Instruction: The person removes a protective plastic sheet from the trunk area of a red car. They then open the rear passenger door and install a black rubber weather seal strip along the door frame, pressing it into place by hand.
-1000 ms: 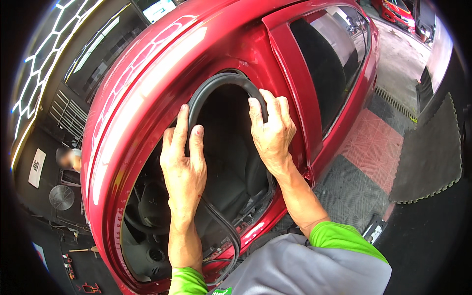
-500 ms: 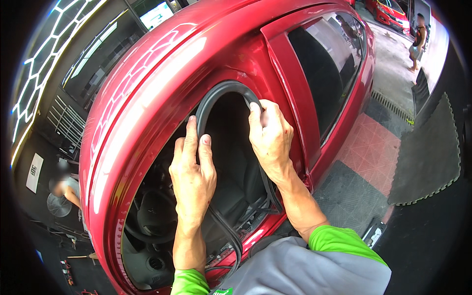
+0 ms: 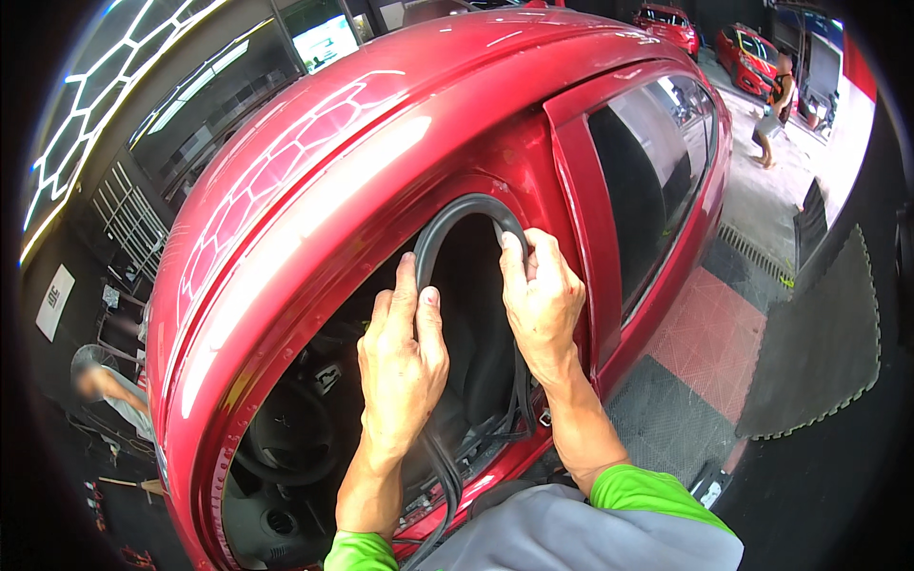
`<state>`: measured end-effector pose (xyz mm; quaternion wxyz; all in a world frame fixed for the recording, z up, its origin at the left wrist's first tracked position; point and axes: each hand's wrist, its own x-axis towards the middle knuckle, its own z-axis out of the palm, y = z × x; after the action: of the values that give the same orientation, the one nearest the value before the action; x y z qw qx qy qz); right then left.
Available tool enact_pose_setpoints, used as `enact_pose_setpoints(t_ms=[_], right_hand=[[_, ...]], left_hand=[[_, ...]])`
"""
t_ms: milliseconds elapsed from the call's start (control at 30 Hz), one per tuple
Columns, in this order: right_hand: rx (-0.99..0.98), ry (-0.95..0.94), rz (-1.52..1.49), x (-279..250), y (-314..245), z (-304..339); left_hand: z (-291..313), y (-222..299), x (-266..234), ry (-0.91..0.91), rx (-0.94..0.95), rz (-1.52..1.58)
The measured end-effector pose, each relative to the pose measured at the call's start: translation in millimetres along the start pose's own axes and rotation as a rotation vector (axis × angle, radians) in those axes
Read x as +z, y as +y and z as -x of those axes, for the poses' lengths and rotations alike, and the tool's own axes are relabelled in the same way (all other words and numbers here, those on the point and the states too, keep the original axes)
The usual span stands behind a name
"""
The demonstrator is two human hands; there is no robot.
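Observation:
A black rubber door seal bends in an arch inside the upper rear corner of a red car's door opening. My left hand grips the seal's left side, thumb and index finger pointing up along it. On the other side of the arch, my right hand pinches the seal between thumb and curled fingers. Loose lengths of the seal hang below my hands, across the sill toward my body. Whether the arch touches the frame I cannot tell.
The rear door stands just right of my right hand. Inside the opening are a steering wheel and dark seats. A person is beyond the car at left, another person at far right. A dark mat leans at right.
The view has shifted, so the car and my hands appear lower and farther right. My grip on the seal looks the same. The person at far right has moved.

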<state>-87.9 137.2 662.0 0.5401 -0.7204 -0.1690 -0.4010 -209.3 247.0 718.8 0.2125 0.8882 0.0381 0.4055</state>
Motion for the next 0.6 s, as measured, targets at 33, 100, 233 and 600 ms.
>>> enact_pose_setpoints(t_ms=[33, 100, 233, 600], right_hand=[[-0.005, 0.004, 0.007, 0, 0, -1], [-0.018, 0.025, 0.021, 2, -1, -1], [-0.053, 0.074, 0.116, 8, -4, -2], [-0.158, 0.127, 0.134, 18, -14, -18]], left_hand=[[-2, -1, 0, 0.005, -0.001, 0.003], [-4, -1, -1, 0.013, -0.026, 0.016], [-9, 6, -5, 0.016, -0.09, 0.043], [-12, 9, 0, 0.129, -0.208, 0.128]])
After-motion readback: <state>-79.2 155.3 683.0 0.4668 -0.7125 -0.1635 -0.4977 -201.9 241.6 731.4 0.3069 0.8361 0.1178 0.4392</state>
